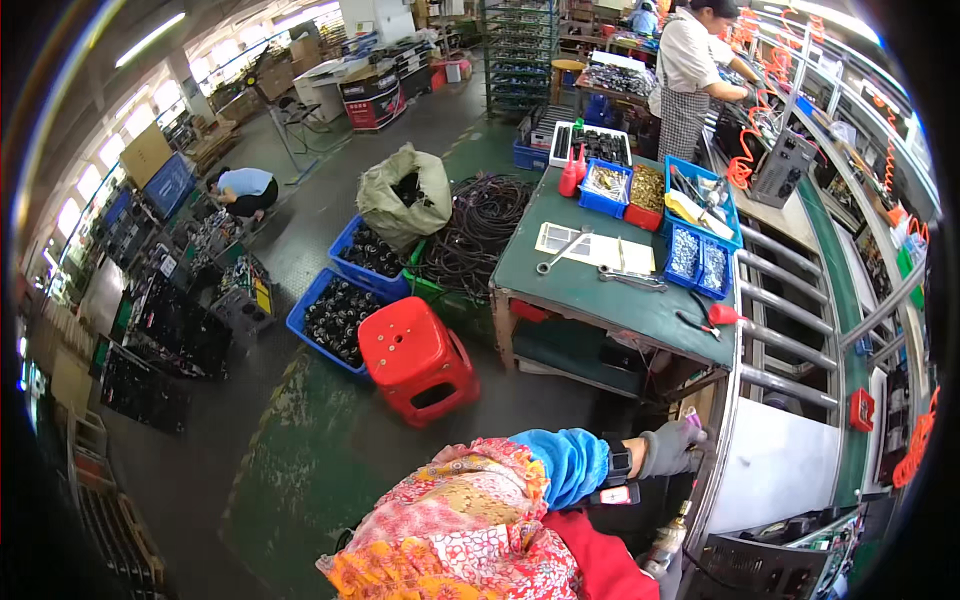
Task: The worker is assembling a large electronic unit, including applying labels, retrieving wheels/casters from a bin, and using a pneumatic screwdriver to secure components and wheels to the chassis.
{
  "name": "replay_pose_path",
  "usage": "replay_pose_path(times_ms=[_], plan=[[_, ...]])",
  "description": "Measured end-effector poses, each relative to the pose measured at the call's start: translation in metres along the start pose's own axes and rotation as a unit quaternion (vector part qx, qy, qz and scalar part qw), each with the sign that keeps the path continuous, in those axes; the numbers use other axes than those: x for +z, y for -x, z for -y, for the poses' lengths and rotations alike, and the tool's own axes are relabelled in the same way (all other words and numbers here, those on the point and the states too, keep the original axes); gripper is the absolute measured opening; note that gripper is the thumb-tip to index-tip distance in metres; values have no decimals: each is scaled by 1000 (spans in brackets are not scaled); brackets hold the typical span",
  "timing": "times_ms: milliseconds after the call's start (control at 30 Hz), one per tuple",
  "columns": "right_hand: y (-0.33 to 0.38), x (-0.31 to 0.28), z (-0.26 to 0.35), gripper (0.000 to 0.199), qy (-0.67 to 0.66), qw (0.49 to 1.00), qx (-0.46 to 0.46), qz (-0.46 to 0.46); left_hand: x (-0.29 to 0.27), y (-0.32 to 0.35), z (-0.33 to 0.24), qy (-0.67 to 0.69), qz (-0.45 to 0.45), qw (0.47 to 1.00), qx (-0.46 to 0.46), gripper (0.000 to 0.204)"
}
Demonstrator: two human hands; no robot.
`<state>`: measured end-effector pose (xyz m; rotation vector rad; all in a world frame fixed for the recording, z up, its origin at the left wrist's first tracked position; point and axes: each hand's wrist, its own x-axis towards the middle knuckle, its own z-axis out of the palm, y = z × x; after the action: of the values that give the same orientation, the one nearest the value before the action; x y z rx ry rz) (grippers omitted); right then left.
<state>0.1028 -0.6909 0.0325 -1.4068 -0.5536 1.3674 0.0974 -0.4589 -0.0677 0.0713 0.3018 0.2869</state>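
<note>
My left hand (672,448), in a grey glove below a blue sleeve cover and a black wristband, reaches to the metal edge beside the workbench. Its fingers are curled, and a small pinkish bit shows at their tips; what they grip is unclear. Low in the picture, my right hand (671,582) is mostly hidden by a red sleeve and the frame edge. It appears closed round a power screwdriver (668,540), whose thin bit points upward. Close by lies a black perforated metal panel (750,568), partly cut off.
A green workbench (580,290) bears wrenches (632,279), pliers (698,322) and blue bins of screws (685,250). Rollers (790,335) and a white board (775,465) lie to its right. A red stool (415,355) stands left, near crates of black parts (340,320). Two people work farther off.
</note>
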Motion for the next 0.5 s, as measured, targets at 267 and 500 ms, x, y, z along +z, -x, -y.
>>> replay_pose_path(times_ms=[267,500], plan=[[-16,13,8,64,33,999,20,-25,24,3,-10,-101,12,994,-37,10],[-9,8,9,62,43,997,18,-59,13,0,-17,-107,-14,994,-33,11]])
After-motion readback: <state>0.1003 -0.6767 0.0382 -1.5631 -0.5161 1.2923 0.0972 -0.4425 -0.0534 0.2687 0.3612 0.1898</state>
